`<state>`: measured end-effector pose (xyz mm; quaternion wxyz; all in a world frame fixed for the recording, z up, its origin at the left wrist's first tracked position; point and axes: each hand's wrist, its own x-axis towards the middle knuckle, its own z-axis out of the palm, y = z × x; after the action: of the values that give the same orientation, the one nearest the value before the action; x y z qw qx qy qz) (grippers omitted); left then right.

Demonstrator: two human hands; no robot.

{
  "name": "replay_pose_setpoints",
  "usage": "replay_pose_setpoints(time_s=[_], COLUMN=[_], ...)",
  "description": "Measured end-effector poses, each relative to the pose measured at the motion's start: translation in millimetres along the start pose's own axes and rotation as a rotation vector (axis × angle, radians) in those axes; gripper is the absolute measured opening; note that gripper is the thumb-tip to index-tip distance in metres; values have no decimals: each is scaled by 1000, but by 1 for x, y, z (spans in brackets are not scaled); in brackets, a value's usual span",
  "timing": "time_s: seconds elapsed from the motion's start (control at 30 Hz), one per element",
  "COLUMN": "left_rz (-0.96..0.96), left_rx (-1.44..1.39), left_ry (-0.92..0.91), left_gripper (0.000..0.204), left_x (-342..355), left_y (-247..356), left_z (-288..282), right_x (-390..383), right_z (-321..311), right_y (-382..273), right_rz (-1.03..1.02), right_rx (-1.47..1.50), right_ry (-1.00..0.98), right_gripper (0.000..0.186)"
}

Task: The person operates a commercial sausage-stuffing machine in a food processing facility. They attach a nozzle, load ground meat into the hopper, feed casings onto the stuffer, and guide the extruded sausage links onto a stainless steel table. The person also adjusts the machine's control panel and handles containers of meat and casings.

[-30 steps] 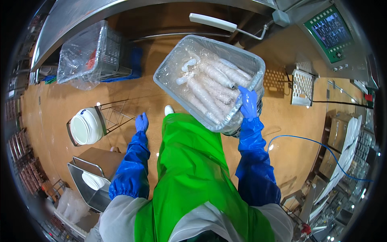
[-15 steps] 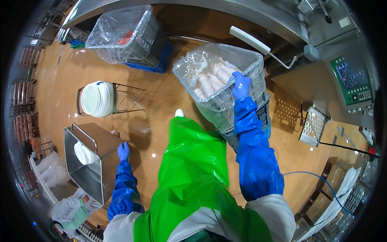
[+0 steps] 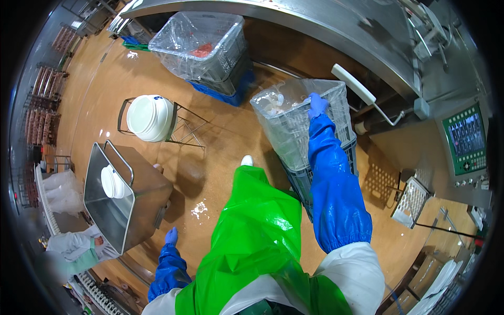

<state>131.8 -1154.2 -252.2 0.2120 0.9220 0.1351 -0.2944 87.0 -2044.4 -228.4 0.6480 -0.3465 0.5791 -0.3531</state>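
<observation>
My right hand (image 3: 316, 105), in a blue-violet glove, is closed on the right part of the rim of a grey crate (image 3: 290, 131) with a clear plastic liner. Pale items wrapped in clear film (image 3: 277, 100) show only at the crate's opening; its wall and liner hide the rest. The lined crate rests on other dark crates. Low on the left, my left hand (image 3: 171, 236) hangs away from everything, with nothing seen in it. Its fingers are small in view and look loosely extended. Nearest to it is a steel tub trolley (image 3: 149, 181).
A white bucket (image 3: 149, 118) sits on a wire stand. Behind it stand stacked crates (image 3: 210, 58) with a liner and something red inside. A steel machine with a control screen (image 3: 464, 137) is at right. A co-worker (image 3: 73, 249) is at lower left.
The view has shifted, and less of the lined crate's contents shows. My left hand is lower and apart from the steel trolley. My right hand stays on the crate's rim.
</observation>
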Motion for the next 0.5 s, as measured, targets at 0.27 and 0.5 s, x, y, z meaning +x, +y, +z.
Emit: replay_pose_setpoints(time_s=[0.27,0.5], left_rz=[-209,-354], left_rx=[-3,-22], left_ry=[69,30], left_gripper=[60,52], left_x=[-39,-61], left_y=[-73,-97], left_z=[-22,-18], right_x=[3,15], right_z=[31,53], right_y=[-4,-7], right_rz=[18,75], right_rx=[-203,-289], right_ry=[70,72], right_gripper=[41,42])
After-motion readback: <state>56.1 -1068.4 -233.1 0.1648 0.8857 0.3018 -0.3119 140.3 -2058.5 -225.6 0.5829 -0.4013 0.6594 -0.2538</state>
